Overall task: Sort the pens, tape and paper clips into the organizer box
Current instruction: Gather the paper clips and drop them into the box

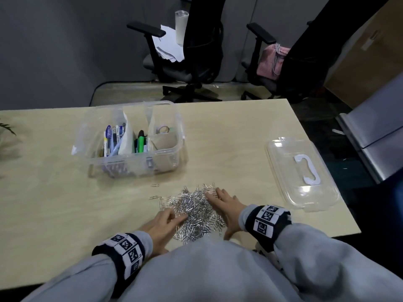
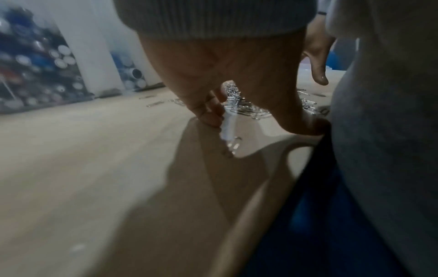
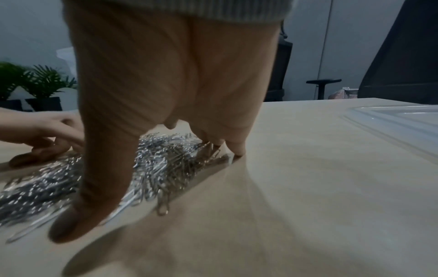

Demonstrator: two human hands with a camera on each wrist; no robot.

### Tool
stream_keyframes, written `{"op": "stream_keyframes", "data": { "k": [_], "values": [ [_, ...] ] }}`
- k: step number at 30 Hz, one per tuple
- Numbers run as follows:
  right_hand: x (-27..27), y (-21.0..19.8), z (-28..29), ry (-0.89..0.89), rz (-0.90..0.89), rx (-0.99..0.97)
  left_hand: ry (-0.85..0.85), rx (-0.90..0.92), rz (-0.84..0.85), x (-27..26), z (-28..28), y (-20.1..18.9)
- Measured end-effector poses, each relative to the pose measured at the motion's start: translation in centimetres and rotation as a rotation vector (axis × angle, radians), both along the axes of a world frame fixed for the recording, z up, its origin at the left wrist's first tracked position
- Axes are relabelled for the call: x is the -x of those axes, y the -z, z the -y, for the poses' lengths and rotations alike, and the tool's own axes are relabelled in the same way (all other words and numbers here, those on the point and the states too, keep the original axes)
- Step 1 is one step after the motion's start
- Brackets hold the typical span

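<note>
Flanking the heap from both sides, the hands sit low on the bench [image 1: 250, 131] w/ the organizer box [image 1: 130, 164] well beyond them, up and to the left. Box already has pens [image 1: 113, 138] in its left compartments and what looks like tape [image 1: 163, 129] at the back of the right one; its clear lid [image 1: 281, 166] lies apart on the right. Paper clips [image 1: 194, 208] form one loose pile near the front edge, between the hands, a few strays toward the box.

Right hand [image 1: 226, 211]: fingers straight and spread, tips down on the pile's right edge, holding nothing. Left hand [image 1: 163, 225]: fingers bent against the pile's left edge; wrist view suggests a clip or two at the fingertips [image 2: 213, 116], but too blurred, can't tell if it's pinching.

Prob. next: scoop inward, both hands equally near, then carry fwd-left to the box.
</note>
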State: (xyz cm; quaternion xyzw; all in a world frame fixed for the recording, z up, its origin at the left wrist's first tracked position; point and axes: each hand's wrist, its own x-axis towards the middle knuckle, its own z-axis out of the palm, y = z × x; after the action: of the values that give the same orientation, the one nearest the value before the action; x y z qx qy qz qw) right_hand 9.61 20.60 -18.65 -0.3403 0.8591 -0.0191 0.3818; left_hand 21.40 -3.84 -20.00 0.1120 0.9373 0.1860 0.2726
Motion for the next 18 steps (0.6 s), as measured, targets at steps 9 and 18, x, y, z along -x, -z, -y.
{"op": "stream_keyframes", "data": {
  "k": [9, 18],
  "values": [
    [-3.1, 0.1, -0.7, 0.168, -0.138, 0.122, -0.234, -0.109, 0.137, 0.7, -2.4, 0.5],
    [-3.4, -0.9, 1.7, 0.221, -0.156, 0.315, -0.395, -0.193, 0.061, 1.0, -2.7, -0.7]
  ]
}}
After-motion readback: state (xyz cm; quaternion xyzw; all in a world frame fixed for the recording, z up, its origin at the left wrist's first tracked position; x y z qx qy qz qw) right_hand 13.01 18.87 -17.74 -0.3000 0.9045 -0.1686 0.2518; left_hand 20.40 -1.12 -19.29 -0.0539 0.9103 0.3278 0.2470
